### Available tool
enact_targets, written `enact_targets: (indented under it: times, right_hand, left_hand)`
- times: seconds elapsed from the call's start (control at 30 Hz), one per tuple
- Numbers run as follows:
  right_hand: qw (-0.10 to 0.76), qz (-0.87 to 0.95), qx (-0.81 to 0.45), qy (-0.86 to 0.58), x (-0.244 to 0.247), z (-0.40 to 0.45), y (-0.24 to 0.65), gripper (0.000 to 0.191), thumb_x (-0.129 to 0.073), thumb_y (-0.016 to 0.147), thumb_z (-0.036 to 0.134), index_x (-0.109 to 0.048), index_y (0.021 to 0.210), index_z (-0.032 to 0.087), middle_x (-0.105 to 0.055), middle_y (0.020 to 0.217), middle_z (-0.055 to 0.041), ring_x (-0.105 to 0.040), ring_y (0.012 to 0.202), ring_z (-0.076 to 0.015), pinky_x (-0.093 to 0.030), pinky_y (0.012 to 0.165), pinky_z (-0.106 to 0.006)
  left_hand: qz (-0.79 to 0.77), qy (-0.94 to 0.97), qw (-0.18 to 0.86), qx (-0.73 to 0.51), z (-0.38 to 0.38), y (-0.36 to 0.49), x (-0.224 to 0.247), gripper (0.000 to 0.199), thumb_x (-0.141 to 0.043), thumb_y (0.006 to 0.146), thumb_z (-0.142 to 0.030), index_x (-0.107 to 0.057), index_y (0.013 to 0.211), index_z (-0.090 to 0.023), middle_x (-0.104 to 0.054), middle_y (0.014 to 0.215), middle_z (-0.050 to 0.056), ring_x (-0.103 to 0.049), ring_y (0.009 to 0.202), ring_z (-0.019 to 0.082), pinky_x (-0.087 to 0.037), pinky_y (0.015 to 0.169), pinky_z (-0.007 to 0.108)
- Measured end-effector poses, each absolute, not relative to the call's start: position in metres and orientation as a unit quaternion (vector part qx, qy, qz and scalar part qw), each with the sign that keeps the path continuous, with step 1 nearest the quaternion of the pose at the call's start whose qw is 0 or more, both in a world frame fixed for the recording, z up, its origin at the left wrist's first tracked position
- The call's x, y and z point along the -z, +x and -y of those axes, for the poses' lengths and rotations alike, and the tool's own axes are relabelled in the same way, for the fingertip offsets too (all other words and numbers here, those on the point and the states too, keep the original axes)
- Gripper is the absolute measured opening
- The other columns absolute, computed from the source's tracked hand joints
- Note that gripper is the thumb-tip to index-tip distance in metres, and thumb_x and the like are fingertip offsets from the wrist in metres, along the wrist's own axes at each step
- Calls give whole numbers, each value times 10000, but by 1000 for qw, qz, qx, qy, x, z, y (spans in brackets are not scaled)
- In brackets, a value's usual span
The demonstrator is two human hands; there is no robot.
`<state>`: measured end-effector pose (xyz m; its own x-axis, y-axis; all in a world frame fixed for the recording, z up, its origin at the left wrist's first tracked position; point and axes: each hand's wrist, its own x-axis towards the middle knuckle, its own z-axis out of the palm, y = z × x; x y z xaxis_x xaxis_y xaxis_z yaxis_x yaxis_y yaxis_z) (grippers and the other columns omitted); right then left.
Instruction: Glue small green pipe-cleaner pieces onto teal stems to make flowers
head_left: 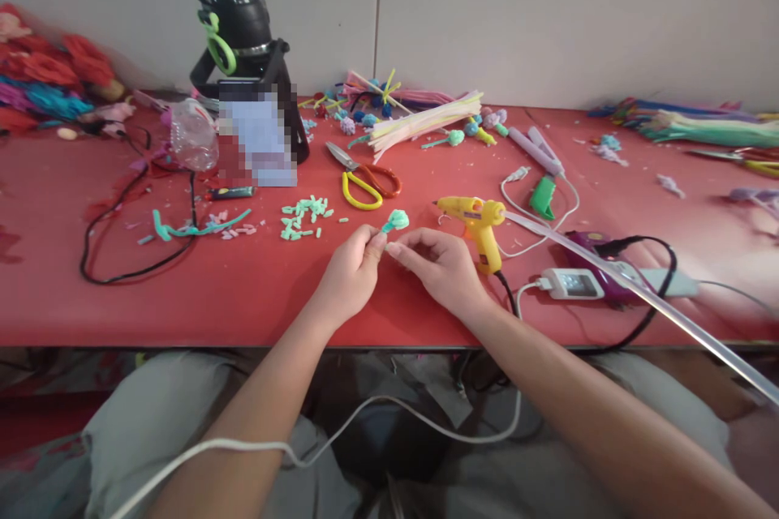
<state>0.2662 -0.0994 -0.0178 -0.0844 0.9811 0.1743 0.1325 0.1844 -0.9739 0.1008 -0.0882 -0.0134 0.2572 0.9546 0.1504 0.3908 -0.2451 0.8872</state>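
My left hand [353,272] pinches the short stem of a mint-green pipe-cleaner flower bud [398,220], its round head pointing up and away from me. Close beside it, my right hand [447,268] has thumb and forefinger pressed together near the stem's lower end; a tiny pale green bit shows there, too small to name. To the right lies a yellow hot glue gun [478,220] with a long clear glue stick [645,300] running out of its back. Cut mint-green pipe-cleaner pieces [304,215] are scattered left of the bud.
Scissors [365,182] with yellow and orange handles lie behind my hands. A black bottle [237,24] stands behind a blurred phone [261,134]. Pipe-cleaner bundles [426,122] lie at the back. A white cable [389,401] hangs across my lap; a power bank [572,284] sits right.
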Motion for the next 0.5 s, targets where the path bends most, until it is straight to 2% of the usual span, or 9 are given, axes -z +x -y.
enact_targets:
  times: [0.07, 0.2, 0.5]
  right_hand:
    - [487, 585, -438, -478, 19, 100, 268, 334, -762, 826, 533, -699, 813, 205, -695, 752, -23, -606, 679, -158, -506, 644, -297]
    - [476, 609, -412, -484, 15, 102, 276, 283, -673, 910, 484, -681, 873, 203, -693, 784, -30, -628, 708, -161, -519, 669, -300]
    - [412, 692, -237, -543, 1, 90, 300, 167, -591, 950, 316, -676, 857, 207, -707, 804, -41, -615, 716, -176, -461, 659, -316]
  left_hand:
    - [-491, 699, 359, -377, 88, 101, 14, 291, -450, 1044, -384, -491, 815, -209, -534, 713, -17, -515, 665, 144, -391, 620, 271]
    - [-498, 703, 315, -399, 87, 100, 17, 274, -501, 1026, -394, -548, 834, -204, -591, 735, -11, -552, 686, 144, -408, 645, 268]
    - [-483, 726, 273, -407, 89, 102, 16, 180, -565, 975, -295, -651, 846, -204, -699, 776, 15, -633, 709, 159, -457, 654, 262]
